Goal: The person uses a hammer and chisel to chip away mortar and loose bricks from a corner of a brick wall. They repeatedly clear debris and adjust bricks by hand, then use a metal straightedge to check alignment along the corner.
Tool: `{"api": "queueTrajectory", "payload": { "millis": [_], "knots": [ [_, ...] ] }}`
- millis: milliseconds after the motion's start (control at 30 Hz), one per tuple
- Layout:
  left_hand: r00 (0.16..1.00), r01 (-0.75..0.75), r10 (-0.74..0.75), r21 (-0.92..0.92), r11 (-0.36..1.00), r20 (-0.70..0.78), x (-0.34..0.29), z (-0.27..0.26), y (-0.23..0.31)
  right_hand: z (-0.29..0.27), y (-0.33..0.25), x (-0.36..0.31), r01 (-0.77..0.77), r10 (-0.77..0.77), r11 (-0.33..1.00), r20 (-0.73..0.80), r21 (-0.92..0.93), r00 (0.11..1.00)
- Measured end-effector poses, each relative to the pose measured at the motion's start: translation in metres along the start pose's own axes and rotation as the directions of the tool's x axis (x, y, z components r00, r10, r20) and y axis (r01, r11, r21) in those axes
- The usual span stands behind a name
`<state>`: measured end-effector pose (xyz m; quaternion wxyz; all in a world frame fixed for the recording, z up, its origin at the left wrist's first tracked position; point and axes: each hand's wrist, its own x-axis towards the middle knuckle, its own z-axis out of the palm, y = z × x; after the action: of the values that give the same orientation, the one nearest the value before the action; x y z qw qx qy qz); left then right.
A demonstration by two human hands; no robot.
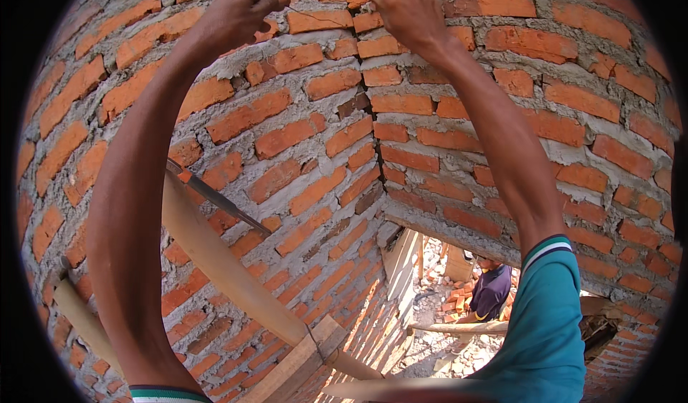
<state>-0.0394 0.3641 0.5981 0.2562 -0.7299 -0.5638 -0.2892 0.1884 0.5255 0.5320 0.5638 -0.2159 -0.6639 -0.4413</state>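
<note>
Both arms reach up to a brick wall corner [370, 109], where a dark vertical gap runs between the two walls. At the upper left my left hand [244, 16] is closed, pinching a thin dark wire [315, 16]. One part of the wire sticks up above the fingers; another curves right, across the bricks. My right hand [412, 16] is raised just right of the gap, fingers pressed together near the brick face. Whatever those fingertips may hold is too small or hidden to make out.
A thick wooden pole [222, 277] slants below my arms, bound to a plank [297, 367]. Behind it, a long dark tool with an orange part [222, 200] rests near the wall. Another pole [86, 320] stands left. Through an opening, a person [491, 292] appears among bricks and rubble below.
</note>
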Motion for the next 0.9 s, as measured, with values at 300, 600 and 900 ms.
{"api": "queueTrajectory", "payload": {
  "millis": [300,600,900],
  "knots": [
    [0.991,0.094,-0.087,-0.068,0.993,0.097,-0.014,-0.023,-0.023,0.136,-0.015,-0.031,0.248,-0.224,0.912,0.11,-0.328,0.968],
    [0.997,0.001,0.004,-0.068,0.998,0.073,0.0,-0.015,-0.045,0.135,0.005,-0.007,0.274,-0.249,0.957,0.22,-0.092,0.943],
    [0.963,-0.265,0.251,-0.188,0.946,-0.094,0.023,0.004,-0.053,0.13,0.009,-0.013,0.35,-0.319,0.92,0.184,-0.177,0.93]
  ]
}}
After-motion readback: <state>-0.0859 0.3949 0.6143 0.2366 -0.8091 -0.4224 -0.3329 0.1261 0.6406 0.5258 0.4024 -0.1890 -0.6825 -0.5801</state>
